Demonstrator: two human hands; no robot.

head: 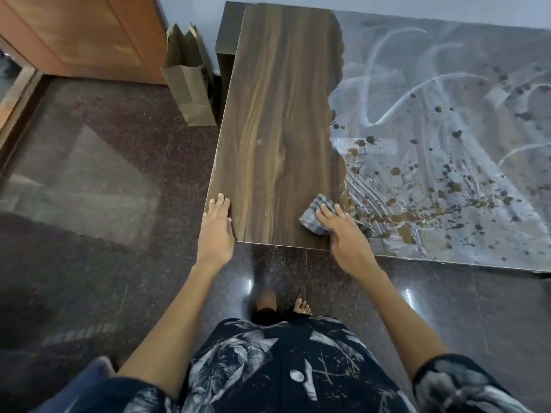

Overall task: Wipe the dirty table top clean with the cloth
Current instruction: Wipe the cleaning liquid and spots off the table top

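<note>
Nearest the camera, the left hand [219,226] lay flat and open on the near left corner of the table top [274,120], holding nothing. Just to its right, the right hand [343,234] pressed down on a crumpled checked cloth [317,214], fingers spread over it, at the near edge where clean wood met the grime. Beyond the cloth to the right, brown splatters [396,171] and whitish smears [417,93] covered the surface. Farther off, a paper bag [190,81] stood on the floor beside the table's left side.
</note>
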